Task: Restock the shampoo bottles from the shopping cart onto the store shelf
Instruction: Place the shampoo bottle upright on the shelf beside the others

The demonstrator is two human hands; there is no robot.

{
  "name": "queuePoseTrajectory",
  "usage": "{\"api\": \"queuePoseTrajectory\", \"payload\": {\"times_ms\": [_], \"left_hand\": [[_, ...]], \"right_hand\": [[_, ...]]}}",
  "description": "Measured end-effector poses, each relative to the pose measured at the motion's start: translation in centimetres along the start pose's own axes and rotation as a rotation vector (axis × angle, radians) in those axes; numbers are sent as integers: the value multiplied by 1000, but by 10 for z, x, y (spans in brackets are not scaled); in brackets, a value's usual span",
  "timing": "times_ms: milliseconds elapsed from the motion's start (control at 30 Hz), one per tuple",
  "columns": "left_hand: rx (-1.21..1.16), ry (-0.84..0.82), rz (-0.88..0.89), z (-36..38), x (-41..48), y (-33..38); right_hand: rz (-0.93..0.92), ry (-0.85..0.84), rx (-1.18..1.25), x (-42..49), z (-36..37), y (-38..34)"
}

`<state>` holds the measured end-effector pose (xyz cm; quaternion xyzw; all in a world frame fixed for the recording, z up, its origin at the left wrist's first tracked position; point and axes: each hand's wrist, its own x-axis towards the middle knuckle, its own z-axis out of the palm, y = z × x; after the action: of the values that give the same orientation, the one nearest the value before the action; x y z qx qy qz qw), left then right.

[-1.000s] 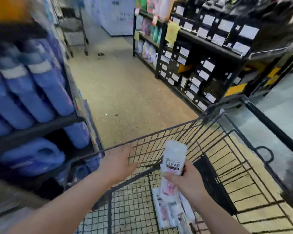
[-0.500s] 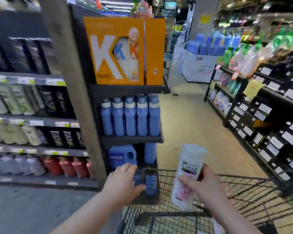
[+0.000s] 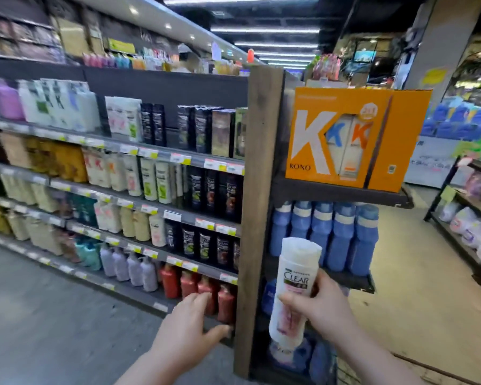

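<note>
A grey store floor (image 3: pixel 39 315) runs along a long shampoo shelf (image 3: pixel 156 190) with four tiers of bottles above price tags: white and black bottles up top, cream and dark ones in the middle, lilac and red pump bottles (image 3: pixel 195 287) at the bottom. A wooden end post (image 3: pixel 257 218) closes the run. On the end rack beside it sits an orange KONO box (image 3: pixel 353 137), with a row of blue bottles (image 3: pixel 325 234) on the tier below. Beyond, the aisle floor turns beige under strip lights, with more racks at far right.

The right hand (image 3: pixel 320 309) is wrapped around the middle of a white CLEAR shampoo bottle (image 3: pixel 293 290), held cap-up and slightly tilted in front of the end rack. The left hand (image 3: pixel 186 326) is loosely spread and empty, fingers pointing toward the red bottles; whether it touches the shelf edge is hard to say through the blur.

Half a second ago the left hand rested on the shopping cart rim; now the view has swung left and up, the cart is almost out of view, and the bottle is raised higher.
</note>
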<state>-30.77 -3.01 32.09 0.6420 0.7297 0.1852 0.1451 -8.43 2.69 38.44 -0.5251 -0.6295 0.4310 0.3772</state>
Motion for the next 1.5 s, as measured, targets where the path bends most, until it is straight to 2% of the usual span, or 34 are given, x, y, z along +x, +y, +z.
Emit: {"api": "queuePoseTrajectory", "payload": {"times_ms": [167,400,700,933,1200,1367,1500], "left_hand": [[75,61,-68,-67,4,-106],[110,108,-170,-136,12,-220],[92,139,-321,-184,64,-340],[101,151,-465,-232,144,-434],[98,227,-507,-293,245,-513],[54,212,-497,-317,294,-566],[66,204,-412,-340,346,-611]], "right_hand": [[-36,-89,37,38,116,-45],[-107,-215,67,78,258,-100],[-136,-330,55,163,389,-153],[-193,-410,87,268,489,-184],[-245,-493,69,384,580,-237],[-250,-460,36,431,632,-260],[-236,-392,17,467,671,-273]]}}
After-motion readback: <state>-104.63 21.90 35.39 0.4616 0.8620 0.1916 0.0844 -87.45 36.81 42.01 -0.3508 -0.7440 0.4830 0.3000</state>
